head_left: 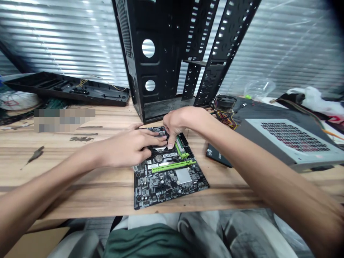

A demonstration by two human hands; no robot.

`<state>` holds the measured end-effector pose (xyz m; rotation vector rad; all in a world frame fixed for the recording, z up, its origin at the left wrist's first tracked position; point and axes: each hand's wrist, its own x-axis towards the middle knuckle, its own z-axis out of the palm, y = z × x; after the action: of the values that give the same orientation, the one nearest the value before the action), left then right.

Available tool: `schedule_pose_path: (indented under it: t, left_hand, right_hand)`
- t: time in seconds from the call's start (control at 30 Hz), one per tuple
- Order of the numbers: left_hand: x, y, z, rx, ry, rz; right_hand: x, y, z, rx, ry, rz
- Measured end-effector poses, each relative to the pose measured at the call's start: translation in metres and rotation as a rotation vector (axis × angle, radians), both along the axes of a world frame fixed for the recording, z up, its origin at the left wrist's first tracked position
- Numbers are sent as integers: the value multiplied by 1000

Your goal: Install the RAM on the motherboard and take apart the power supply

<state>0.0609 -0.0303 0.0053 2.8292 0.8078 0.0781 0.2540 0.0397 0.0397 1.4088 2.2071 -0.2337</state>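
Observation:
A black motherboard (163,195) with lime-green slots lies flat on the wooden table in front of me. My left hand (131,147) reaches over its left side, fingers stretched across the processor socket area. From the far right side comes my right hand (176,125), its thumb down beside the socket and its other fingers curled. What those curled fingers pinch, if anything, is hidden behind the hand. A silver round battery (158,158) shows just below my left fingers. Part of a green memory module (180,144) stands right of my right thumb.
An open black computer case (163,68) stands upright behind the board. To the right are a power supply (292,139), a fan (225,102) with coloured wires and a flat black drive (219,156). A black case panel (67,89) lies at the back left.

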Motion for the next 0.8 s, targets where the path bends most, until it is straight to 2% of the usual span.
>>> schedule_pose_path:
  t: [0.37,0.57,0.8]
  left_hand:
    - [-1,-3,3,6,-30,-19]
    - [-1,-2,4,0,-43,-46]
    - [0,-2,3,10,-39,-22]
  right_hand:
    - [8,-6,-2,14,101,9]
    - [7,-11,4,1,82,15]
    - [12,-8,2,-43,136,3]
